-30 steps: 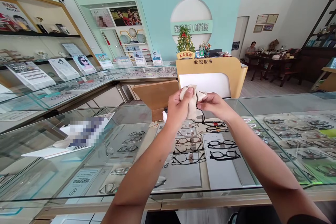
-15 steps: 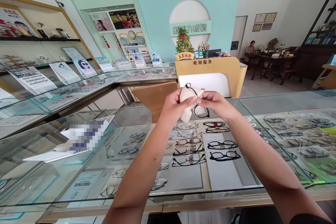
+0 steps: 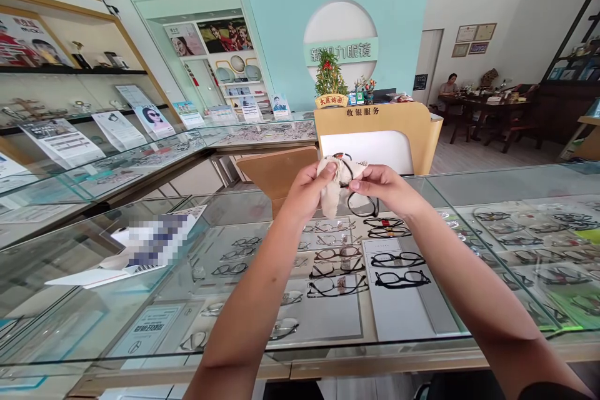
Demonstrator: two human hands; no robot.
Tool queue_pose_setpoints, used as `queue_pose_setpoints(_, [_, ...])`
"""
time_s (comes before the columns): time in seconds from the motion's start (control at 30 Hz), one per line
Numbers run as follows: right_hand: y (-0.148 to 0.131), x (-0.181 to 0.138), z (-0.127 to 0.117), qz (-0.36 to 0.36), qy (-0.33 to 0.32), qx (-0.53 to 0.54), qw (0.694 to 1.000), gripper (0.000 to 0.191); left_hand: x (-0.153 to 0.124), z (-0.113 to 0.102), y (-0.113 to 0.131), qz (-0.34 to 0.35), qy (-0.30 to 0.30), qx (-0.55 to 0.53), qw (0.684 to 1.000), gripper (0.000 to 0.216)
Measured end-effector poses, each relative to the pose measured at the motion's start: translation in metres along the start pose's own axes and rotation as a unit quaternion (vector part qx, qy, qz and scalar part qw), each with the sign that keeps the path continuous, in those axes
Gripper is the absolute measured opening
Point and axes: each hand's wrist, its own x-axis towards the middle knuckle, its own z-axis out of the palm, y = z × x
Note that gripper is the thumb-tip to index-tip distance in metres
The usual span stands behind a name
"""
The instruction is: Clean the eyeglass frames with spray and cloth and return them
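Above the glass counter I hold a pair of dark-rimmed eyeglasses and a cream cloth. My left hand is closed on the cloth, its thumb pressing the folds near the upper lens. My right hand pinches the eyeglasses near the middle of the frame, with a corner of cloth beside its fingers. One round lens hangs below the right fingertips; the other is partly covered by the cloth. The fingers behind the cloth are hidden.
Under the glass top of the counter lie several rows of eyeglasses. Papers lie on the left. Beyond stand a brown board and a cash desk. A person sits at a far table.
My left thumb has moved up and left, away from the right fingertips, shifting the cloth. The lower lens of the eyeglasses hangs slightly lower and more of the frame shows.
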Motion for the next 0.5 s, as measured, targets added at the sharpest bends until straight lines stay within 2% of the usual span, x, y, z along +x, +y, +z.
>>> queue_pose_setpoints(0.1, [-0.001, 0.0, -0.002, -0.003, 0.004, 0.035, 0.999, 0.039, -0.001, -0.007, 0.008, -0.037, -0.068, -0.013, 0.997, 0.051])
queue_pose_setpoints(0.2, [0.001, 0.0, -0.002, 0.01, 0.007, 0.062, 0.998, 0.038, -0.003, -0.001, 0.012, -0.021, -0.082, -0.021, 0.996, 0.056])
queue_pose_setpoints(0.37, [0.002, 0.0, 0.008, 0.036, 0.0, 0.093, 0.995, 0.044, -0.007, 0.014, 0.008, 0.044, -0.011, -0.01, 0.999, 0.048])
queue_pose_setpoints(0.5, [-0.004, -0.005, 0.017, 0.021, -0.005, 0.041, 0.999, 0.042, -0.011, 0.021, 0.002, 0.11, 0.072, 0.027, 0.991, 0.048])
